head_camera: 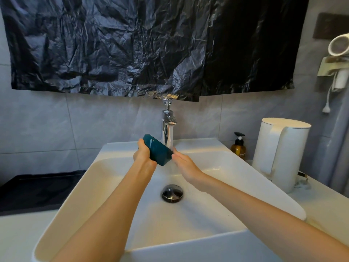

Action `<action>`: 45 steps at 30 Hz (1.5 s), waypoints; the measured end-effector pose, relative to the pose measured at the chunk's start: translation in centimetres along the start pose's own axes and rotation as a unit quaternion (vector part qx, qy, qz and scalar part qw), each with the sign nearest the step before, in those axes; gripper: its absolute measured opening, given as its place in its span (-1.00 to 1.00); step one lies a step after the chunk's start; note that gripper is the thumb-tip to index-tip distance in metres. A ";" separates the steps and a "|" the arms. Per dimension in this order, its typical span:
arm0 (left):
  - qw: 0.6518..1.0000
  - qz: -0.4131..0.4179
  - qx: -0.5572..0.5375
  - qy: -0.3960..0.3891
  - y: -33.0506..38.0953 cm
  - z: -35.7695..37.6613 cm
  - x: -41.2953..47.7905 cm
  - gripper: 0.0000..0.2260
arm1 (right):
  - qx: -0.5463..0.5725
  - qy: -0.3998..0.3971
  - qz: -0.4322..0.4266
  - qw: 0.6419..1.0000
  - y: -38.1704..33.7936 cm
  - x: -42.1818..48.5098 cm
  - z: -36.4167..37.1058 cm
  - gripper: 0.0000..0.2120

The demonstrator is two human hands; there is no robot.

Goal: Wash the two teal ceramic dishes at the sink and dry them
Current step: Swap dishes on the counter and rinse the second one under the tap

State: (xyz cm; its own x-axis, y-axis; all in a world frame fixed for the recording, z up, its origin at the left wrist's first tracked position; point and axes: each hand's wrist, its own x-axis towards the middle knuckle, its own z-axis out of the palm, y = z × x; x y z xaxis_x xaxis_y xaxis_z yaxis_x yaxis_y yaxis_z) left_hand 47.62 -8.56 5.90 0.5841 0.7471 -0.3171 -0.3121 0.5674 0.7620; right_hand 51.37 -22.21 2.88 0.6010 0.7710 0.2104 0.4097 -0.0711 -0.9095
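Gripping teal dish (157,152) in left hand (144,156), fingers curled round its near side. Holding it tilted over the sink (113,167) basin, right under faucet (167,129), water running. Touching dish's rt edge w/ right hand (184,162), fingers straight & together, in the stream. Below: dark round drain plug (172,192) mid-basin. On bench (324,205) to rt: amber pump bottle (238,148) near white kettle (279,154). To left: black tray (37,190). On wall behind: crumpled black plastic sheet (132,44); far rt, white hair dryer (339,46) in holder.
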 end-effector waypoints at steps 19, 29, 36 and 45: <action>0.993 -0.006 0.105 -0.043 -1.3 0.3 0.4 -0.70 | -0.146 0.028 -0.076 0.986 -1.6 -0.4 0.0 -0.56; 0.989 -0.026 0.117 -0.087 -1.5 0.6 -0.3 -0.76 | -0.159 0.016 -0.013 0.987 -1.4 0.9 -0.4 -0.59; 0.988 -0.032 0.122 -0.087 -1.3 0.1 0.0 -0.76 | -0.078 0.034 -0.030 0.996 -1.9 0.5 0.9 -0.56; 0.990 -0.017 0.122 -0.067 -0.7 -0.2 -0.4 -0.75 | -0.241 0.081 0.026 0.967 -0.3 0.5 -2.7 -0.58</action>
State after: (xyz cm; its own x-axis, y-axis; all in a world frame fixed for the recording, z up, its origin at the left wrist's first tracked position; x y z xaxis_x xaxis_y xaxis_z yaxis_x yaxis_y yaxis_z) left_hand 47.49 -9.17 5.39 0.6903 0.6673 -0.2795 -0.1102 0.4788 0.8710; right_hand 53.40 -23.53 4.27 0.7128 0.6524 0.2574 0.6251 -0.4244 -0.6551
